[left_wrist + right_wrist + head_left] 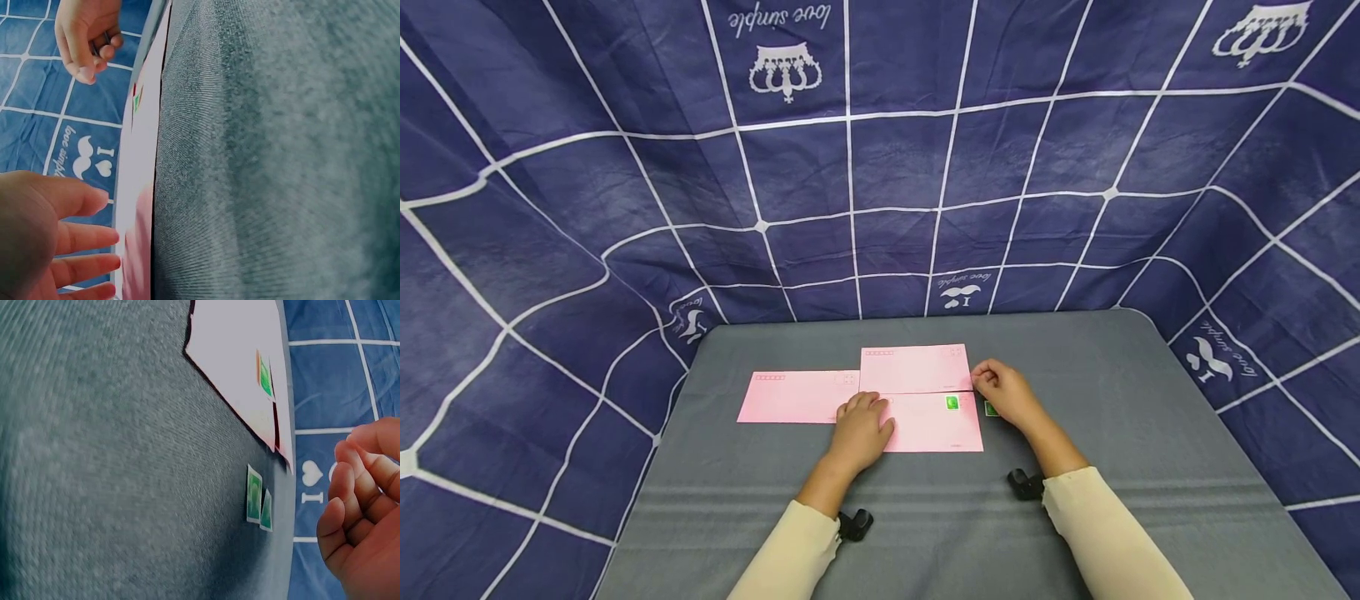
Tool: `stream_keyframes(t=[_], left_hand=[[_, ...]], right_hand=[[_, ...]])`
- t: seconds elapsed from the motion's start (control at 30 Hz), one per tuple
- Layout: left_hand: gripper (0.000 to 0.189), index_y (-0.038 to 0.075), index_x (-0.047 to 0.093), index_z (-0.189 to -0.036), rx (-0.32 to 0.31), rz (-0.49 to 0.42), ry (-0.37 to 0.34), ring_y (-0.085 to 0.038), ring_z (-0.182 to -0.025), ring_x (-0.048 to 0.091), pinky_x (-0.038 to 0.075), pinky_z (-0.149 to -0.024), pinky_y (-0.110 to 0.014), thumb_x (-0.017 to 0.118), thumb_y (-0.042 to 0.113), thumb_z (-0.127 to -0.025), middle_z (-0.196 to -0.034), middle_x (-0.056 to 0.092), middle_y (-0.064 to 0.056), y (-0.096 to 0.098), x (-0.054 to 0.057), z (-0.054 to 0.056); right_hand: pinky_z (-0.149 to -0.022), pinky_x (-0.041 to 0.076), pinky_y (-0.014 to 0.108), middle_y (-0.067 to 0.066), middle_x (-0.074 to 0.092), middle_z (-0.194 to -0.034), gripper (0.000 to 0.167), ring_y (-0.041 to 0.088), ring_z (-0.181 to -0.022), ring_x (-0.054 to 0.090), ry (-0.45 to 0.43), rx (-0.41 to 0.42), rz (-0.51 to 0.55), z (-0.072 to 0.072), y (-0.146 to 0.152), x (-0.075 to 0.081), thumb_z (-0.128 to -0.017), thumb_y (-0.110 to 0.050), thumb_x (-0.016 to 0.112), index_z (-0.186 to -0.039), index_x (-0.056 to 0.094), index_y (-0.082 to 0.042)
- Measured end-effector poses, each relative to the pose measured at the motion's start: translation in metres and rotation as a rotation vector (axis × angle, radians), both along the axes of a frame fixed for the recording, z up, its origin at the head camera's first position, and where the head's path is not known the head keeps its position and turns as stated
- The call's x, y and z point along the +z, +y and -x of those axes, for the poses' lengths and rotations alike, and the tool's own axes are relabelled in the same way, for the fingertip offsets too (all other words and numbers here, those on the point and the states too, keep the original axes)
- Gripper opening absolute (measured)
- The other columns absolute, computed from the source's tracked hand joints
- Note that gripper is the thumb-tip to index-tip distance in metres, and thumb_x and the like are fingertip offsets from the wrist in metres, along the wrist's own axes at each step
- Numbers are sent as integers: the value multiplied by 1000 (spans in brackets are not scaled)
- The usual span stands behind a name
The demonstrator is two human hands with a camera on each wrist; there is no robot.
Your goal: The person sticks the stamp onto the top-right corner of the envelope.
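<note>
Three pink envelopes lie on the table: one at left [797, 396], one at the back [916, 369] and one in front [925, 429]. A green stamp [952, 402] sits at the front envelope's upper right corner. My left hand [859, 429] rests with spread fingers across the neighbouring edges of the left and front envelopes. Just right of the envelopes, my right hand [1006, 390] is raised above the table, thumb and index fingertips together, other fingers curled; nothing shows between them. Below it lie two loose green stamps [254, 494], partly hidden by this hand in the head view.
A grey cloth covers the table [1135, 400], with folds along its near side. Dark blue curtains [895, 167] with white lines hang behind and at both sides. Black wrist mounts [1026, 483] stick out beside the cream sleeves [1112, 533].
</note>
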State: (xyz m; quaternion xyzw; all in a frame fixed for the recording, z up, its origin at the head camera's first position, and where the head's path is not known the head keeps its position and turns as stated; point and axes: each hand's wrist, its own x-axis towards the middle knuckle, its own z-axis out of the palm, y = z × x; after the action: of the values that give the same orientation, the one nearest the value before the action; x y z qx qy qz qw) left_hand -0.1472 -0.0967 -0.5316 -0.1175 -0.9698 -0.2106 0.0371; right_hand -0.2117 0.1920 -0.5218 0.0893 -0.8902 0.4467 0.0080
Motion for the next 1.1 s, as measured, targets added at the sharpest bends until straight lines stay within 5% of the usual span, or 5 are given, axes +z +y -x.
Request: stream_keyframes(t=[0.3, 0.63, 1.1], left_hand=[[41, 2, 68, -128, 16, -46, 29, -36, -140, 48, 38, -113, -54, 64, 26, -94, -140, 60, -17, 0, -1, 5], [47, 2, 61, -137, -78, -125, -6, -35, -147, 41, 33, -121, -52, 61, 28, -98, -150, 53, -16, 0, -3, 11], [53, 0, 55, -143, -117, -73, -33, -39, -151, 34, 27, -124, -51, 62, 28, -98, -154, 48, -19, 2, -8, 13]], right_hand=[[-62, 45, 22, 8, 66, -87, 11, 10, -69, 55, -9, -36, -17, 1, 11, 3, -98, -14, 62, -101, 67, -5], [-66, 45, 21, 10, 68, -89, 12, 10, -72, 57, -4, -70, -57, 2, 19, 1, -98, -13, 62, -102, 68, -4], [-70, 46, 24, 10, 67, -88, 12, 14, -75, 57, -19, -89, -100, 1, 28, -8, -96, -12, 64, -100, 67, -1]])
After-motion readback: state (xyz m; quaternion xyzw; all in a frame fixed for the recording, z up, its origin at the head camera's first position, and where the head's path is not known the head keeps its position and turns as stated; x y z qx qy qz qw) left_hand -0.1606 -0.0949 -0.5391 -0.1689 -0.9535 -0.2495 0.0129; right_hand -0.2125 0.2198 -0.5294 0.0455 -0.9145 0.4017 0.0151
